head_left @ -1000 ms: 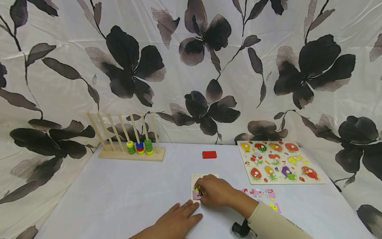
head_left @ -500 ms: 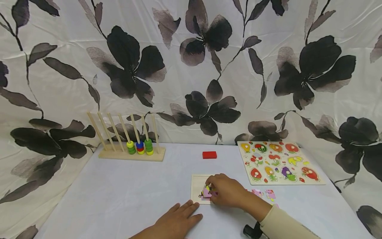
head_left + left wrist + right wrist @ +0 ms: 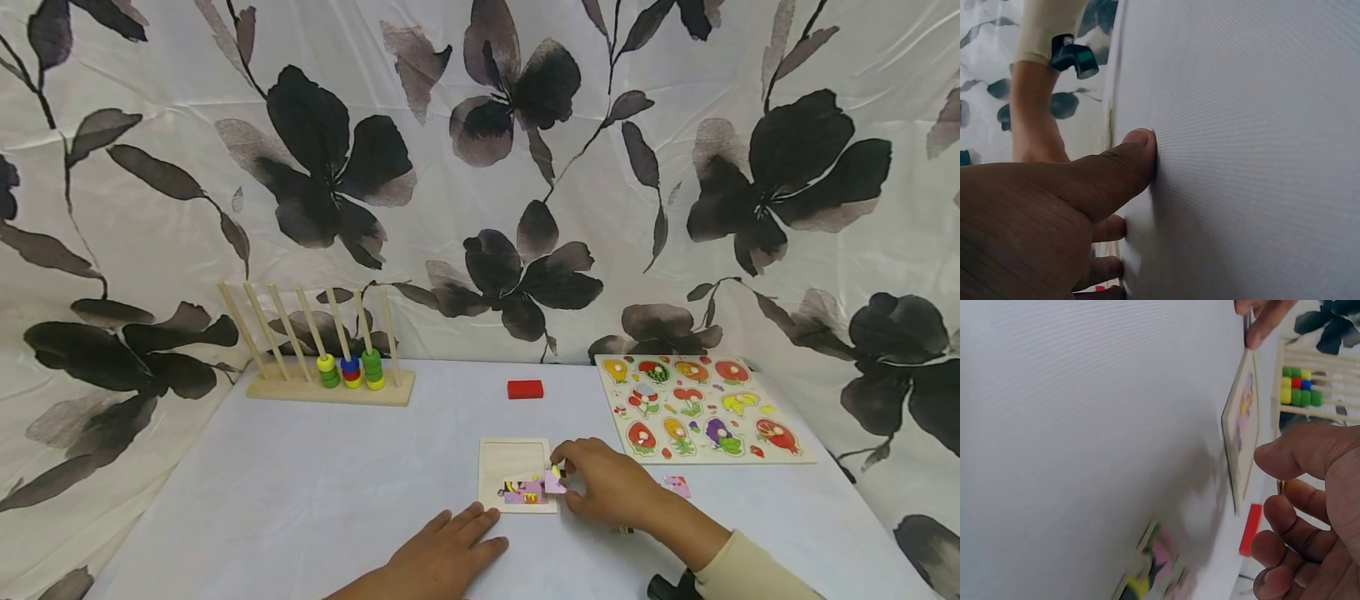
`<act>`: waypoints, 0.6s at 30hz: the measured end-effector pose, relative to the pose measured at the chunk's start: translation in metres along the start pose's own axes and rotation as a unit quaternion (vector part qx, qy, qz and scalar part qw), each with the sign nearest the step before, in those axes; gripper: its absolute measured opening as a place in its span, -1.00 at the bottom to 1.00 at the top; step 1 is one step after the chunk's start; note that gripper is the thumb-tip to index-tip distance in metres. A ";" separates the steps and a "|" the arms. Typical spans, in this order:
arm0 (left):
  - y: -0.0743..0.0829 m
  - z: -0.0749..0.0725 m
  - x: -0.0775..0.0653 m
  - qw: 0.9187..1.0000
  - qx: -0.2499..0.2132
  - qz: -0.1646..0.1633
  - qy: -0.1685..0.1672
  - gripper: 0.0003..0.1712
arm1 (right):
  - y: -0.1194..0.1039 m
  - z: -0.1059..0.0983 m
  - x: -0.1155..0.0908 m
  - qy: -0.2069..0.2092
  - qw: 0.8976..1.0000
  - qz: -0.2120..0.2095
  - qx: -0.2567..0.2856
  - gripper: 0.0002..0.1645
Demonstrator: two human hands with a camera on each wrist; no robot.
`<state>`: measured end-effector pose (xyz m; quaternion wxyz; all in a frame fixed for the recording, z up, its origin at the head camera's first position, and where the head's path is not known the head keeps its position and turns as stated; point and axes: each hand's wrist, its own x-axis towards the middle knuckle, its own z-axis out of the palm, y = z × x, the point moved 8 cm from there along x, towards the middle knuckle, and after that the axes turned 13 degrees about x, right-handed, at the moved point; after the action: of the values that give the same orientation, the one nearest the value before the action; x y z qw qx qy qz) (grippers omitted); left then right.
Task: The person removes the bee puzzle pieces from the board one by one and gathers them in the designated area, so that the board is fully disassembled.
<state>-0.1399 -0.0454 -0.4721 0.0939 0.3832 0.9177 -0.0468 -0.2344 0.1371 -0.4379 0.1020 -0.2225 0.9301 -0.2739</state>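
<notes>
A pale wooden puzzle board (image 3: 513,460) lies on the white table, with pink and yellow jigsaw pieces (image 3: 522,492) joined along its near side. At the board's right edge my right hand (image 3: 611,483) pinches a pink-and-yellow puzzle piece (image 3: 553,481) between thumb and fingers. In the right wrist view, only a thin edge of that piece (image 3: 1280,487) shows behind the thumb. My left hand (image 3: 450,552) rests on the table with fingers spread, fingertips right at the board's near left corner. The left wrist view shows its thumb (image 3: 1129,162) extended along the cloth.
Loose puzzle pieces (image 3: 1160,556) lie right of the board, partly hidden by my right forearm in the head view. Farther back stand a peg abacus (image 3: 330,392) with coloured rings, a red block (image 3: 525,389) and a fruit puzzle board (image 3: 705,417). A floral cloth hangs behind.
My right hand has moved right across the board, carrying the pinched puzzle piece to its right edge and uncovering the joined pieces. The left hand stays in place.
</notes>
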 end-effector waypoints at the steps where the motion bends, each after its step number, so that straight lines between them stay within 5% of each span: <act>1: 0.000 0.000 0.000 1.000 0.001 0.001 0.002 -0.05 | 0.002 -0.001 -0.002 0.000 1.000 0.004 0.002 -0.49; 18: 0.000 0.001 0.001 1.000 -0.004 0.008 0.012 -0.05 | 0.024 -0.015 -0.035 0.011 1.000 0.006 -0.005 -0.52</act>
<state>-0.1399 -0.0451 -0.4733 0.0849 0.3907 0.9158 -0.0380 -0.2168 0.1785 -0.4365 0.0921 -0.2140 0.9339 -0.2710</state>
